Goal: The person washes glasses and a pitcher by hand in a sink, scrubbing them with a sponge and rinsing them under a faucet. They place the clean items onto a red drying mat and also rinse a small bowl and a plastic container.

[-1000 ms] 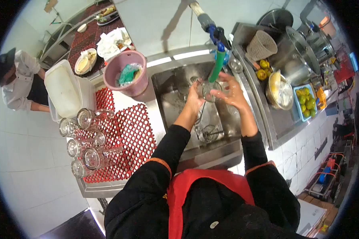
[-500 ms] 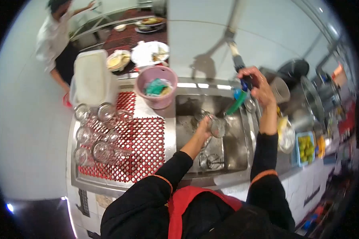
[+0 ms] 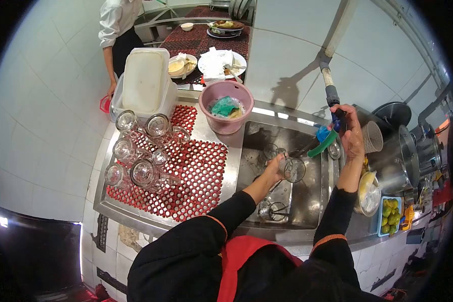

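My left hand [image 3: 273, 172] grips a clear glass mug [image 3: 293, 169] over the metal sink [image 3: 307, 195]. My right hand [image 3: 351, 132] is raised, its fingers curled round the dark blue tap [image 3: 338, 120] on the wall pipe. From that tap a green hose [image 3: 322, 145] points down toward the sink. More glassware, including a glass [image 3: 275, 211], lies in the basin below my left hand. Left of the sink, several glass mugs [image 3: 144, 172] stand on a red perforated mat [image 3: 199, 173].
A pink bucket [image 3: 226, 126] holds a green cloth in suds. Behind are a plastic tub [image 3: 145, 83], plates with leftovers [image 3: 222, 64] and a person [image 3: 120, 35]. Pots [image 3: 392, 156] and a blue basket [image 3: 389, 216] of green fruit stand at the right.
The view has shifted, so the sink and mugs appear lower and the other items displaced. My right hand has closed more around the tap. My left hand still holds the mug.
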A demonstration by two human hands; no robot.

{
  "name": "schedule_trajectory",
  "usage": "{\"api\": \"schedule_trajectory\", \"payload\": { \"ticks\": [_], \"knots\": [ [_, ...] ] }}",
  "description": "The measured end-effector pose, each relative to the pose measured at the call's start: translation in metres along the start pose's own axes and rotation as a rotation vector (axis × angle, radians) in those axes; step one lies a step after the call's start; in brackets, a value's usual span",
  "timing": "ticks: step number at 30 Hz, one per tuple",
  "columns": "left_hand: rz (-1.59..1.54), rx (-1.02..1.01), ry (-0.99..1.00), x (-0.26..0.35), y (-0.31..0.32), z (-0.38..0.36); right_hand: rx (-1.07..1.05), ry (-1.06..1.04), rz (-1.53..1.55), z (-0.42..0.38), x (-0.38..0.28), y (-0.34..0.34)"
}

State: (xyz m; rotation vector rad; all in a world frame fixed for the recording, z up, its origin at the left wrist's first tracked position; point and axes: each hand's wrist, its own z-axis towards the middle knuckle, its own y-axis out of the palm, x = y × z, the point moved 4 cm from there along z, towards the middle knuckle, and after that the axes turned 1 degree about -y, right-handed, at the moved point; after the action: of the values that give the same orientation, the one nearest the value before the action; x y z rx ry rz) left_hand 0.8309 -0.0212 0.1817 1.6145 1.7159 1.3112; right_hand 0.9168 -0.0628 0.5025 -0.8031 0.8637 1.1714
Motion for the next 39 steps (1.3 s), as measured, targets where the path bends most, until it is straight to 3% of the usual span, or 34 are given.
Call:
{"api": "schedule_trajectory", "payload": {
  "ticks": [4, 6, 7, 9, 12, 14, 17, 23, 25, 31, 35, 39],
  "knots": [
    [0.034, 0.011, -0.029, -0.002, 0.005, -0.003, 0.063, 0.012, 0.139, -0.011, 0.001, 0.01],
    [-0.035, 0.006, -0.039, -0.005, -0.003, 0.005, 0.264, -0.061, 0.511, -0.028, 0.023, 0.003],
    [-0.104, -0.002, -0.045, -0.008, -0.005, 0.01, 0.265, -0.059, 0.509, -0.039, 0.041, 0.0],
    [-0.035, 0.065, -0.018, -0.01, -0.007, 0.008, 0.61, 0.262, 0.357, -0.076, 0.098, -0.019],
    [0.074, 0.182, 0.026, -0.003, 0.003, -0.011, 0.635, 0.364, 0.462, -0.118, 0.145, -0.015],
    [0.112, 0.239, 0.033, -0.005, -0.007, -0.004, 0.632, 0.55, 0.239, -0.142, 0.164, -0.012],
    [0.091, 0.273, -0.052, -0.019, -0.036, 0.028, 0.679, 0.606, 0.217, -0.157, 0.16, -0.005],
    [0.145, 0.37, -0.081, -0.022, -0.03, 0.02, 0.702, 0.593, 0.174, -0.163, 0.161, -0.002],
    [0.121, 0.211, -0.044, -0.021, -0.02, 0.015, 0.697, 0.581, 0.185, -0.163, 0.161, 0.0],
    [0.143, 0.288, -0.104, -0.017, -0.034, 0.018, 0.683, 0.62, 0.165, -0.16, 0.162, 0.009],
    [0.151, 0.22, -0.049, -0.01, -0.015, -0.007, 0.675, 0.621, 0.17, -0.163, 0.166, 0.013],
    [0.163, 0.347, -0.047, -0.009, -0.015, -0.015, 0.681, 0.632, 0.175, -0.165, 0.163, 0.016]
  ]
}}
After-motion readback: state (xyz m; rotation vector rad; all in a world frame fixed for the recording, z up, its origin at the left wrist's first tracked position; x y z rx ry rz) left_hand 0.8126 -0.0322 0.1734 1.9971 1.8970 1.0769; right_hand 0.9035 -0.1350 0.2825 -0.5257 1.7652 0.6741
